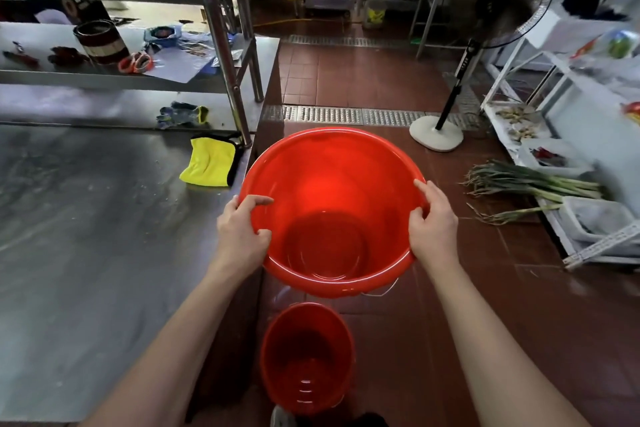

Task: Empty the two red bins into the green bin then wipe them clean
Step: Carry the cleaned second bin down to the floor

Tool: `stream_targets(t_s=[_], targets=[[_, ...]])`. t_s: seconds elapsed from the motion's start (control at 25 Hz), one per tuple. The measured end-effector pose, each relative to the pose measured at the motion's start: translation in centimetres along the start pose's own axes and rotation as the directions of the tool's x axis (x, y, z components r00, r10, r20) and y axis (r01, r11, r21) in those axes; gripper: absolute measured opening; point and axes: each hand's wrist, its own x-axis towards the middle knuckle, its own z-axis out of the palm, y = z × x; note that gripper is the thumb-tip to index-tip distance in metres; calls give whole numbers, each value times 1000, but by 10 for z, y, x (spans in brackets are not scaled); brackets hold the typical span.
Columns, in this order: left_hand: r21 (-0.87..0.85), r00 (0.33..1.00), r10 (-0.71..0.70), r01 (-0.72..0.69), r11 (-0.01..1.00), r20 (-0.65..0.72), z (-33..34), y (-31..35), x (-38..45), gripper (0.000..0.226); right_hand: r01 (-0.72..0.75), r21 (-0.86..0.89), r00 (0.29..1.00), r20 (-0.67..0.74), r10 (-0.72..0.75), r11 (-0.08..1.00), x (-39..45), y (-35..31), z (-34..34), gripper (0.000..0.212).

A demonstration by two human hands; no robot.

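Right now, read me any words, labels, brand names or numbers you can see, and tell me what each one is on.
No text can be read.
The large red plastic bucket that both hands hold shows no label, nor does the smaller red plastic bucket on the floor.
The black pedestal fan pole has small white marks, too small to read.
The blue packet and papers on the steel shelf are too blurred.

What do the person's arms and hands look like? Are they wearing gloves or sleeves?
No gloves and no sleeves in view. Both forearms are bare from the bottom of the picture up to the wrists. The left hand and the right hand are bare too, with no rings, watch or bracelets showing. The fingernails look short and plain.
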Motion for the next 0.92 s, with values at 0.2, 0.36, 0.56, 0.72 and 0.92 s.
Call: stream_targets(t_s=[0.2,0.36,0.56,0.72,0.92], targets=[[42,998,-41,39,998,49,24,-11,29,62,-43,-19,998,51,44,999,34,20,30,47],[20,995,-87,86,996,51,59,-23,64,62,-97,-30,989,109,100,995,75,46,62,45],[-3,974,-226,227,974,29,123,-53,106,67,-159,-35,965,206,163,987,129,96,108,46],[11,953,-301,301,954,26,174,-80,143,66,-211,-65,935,278,221,975,171,137,153,49],[-11,916,-400,400,916,25,236,-124,187,47,-190,-91,906,368,211,977,210,188,223,52]])
